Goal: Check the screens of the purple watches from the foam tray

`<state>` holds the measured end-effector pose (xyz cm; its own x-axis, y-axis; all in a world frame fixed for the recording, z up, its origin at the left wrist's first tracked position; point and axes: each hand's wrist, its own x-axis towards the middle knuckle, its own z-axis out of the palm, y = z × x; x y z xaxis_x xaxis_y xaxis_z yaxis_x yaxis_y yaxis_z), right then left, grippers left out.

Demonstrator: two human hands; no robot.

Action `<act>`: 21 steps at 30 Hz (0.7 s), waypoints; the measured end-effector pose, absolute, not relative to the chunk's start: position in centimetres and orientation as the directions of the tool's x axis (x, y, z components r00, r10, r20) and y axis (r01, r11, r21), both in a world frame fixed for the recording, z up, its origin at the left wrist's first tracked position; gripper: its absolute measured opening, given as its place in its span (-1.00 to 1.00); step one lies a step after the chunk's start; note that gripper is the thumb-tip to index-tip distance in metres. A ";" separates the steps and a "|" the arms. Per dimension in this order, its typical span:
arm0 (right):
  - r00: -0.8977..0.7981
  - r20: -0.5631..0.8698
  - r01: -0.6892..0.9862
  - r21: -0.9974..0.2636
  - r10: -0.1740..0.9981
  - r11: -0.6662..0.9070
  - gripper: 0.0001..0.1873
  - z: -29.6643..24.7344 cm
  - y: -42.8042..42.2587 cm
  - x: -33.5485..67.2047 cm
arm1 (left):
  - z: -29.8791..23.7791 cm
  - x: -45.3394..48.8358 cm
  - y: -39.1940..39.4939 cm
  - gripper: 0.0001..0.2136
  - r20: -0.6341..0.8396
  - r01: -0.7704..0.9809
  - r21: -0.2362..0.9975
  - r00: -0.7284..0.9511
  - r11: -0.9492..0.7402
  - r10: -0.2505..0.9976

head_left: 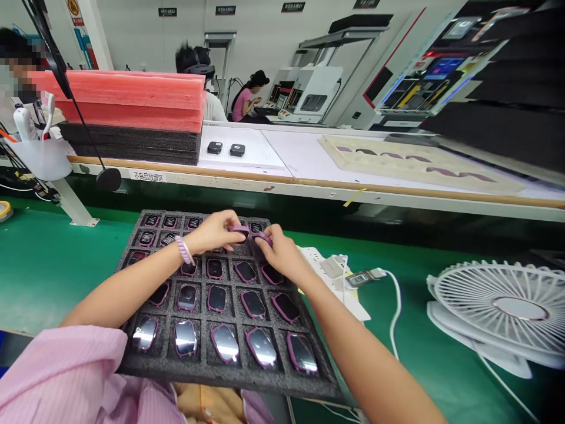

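A black foam tray [229, 377] with rows of square pockets extends from the green bench toward my body. Its pockets hold many purple-rimmed smartwatch bodies [217, 299], dark glass faces showing; the front ones reflect light. Over the back of the tray, my left hand [214, 231] pinches one purple-rimmed watch body [241, 232], held on edge. Beside it, my right hand [282, 254] is closed on a second purple-rimmed watch body [263, 238]. The two pieces are close together; whether they touch I cannot tell. Fingers hide part of both.
To the right stand a white fan [521, 306], a power strip [315, 259] and a USB meter [364, 277] with a white cable. A raised shelf [282, 179] behind carries pink foam sheets [132, 100], two small black devices and a beige tray [424, 168]. Other people sit beyond.
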<state>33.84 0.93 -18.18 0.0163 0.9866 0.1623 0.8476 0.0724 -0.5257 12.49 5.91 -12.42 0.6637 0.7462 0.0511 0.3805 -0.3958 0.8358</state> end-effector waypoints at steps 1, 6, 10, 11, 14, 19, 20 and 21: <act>-0.006 0.156 0.770 -0.629 0.988 0.104 -0.83 -17.9 1.1 33.2 | -12.0 11.4 5.8 -0.85 0.022 0.285 0.919 0.651 -0.272 0.759; -0.267 -0.043 -0.196 -0.976 0.963 -0.098 -0.41 -16.5 1.6 27.7 | -11.9 7.0 4.5 -0.83 -0.133 0.057 0.991 0.418 0.120 0.898; -0.462 -0.085 -0.407 -0.864 0.883 -0.296 -0.38 -16.0 1.1 23.6 | -13.3 5.4 3.3 -0.74 -0.082 0.166 0.986 0.282 0.035 0.956; -0.489 -0.081 -0.405 -0.861 0.869 -0.308 -0.38 -16.1 1.0 23.0 | -13.6 5.1 3.1 -0.73 -0.030 0.208 0.978 0.256 -0.025 0.966; -0.514 -0.060 -0.399 -0.866 0.856 -0.300 -0.40 -16.4 0.5 22.2 | -14.3 4.5 2.6 -0.71 0.108 0.332 0.924 0.245 -0.188 0.963; -0.478 0.004 -0.425 -0.876 0.879 -0.228 -0.42 -17.0 0.3 22.6 | -14.7 3.9 2.1 -0.63 0.145 0.423 0.867 0.293 -0.264 0.945; -0.469 0.008 -0.431 -0.875 0.883 -0.221 -0.41 -17.1 0.3 22.7 | -14.7 3.8 1.9 -0.62 0.143 0.421 0.868 0.294 -0.262 0.945; -0.461 0.011 -0.438 -0.873 0.887 -0.217 -0.40 -17.2 0.3 22.8 | -14.8 3.8 1.8 -0.60 0.140 0.420 0.870 0.291 -0.258 0.946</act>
<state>22.82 0.31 -17.16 -0.4610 0.8873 0.0108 -0.4377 -0.2168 -0.8726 3.84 1.83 -14.78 0.2909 0.9465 0.1401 0.4196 -0.2578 0.8703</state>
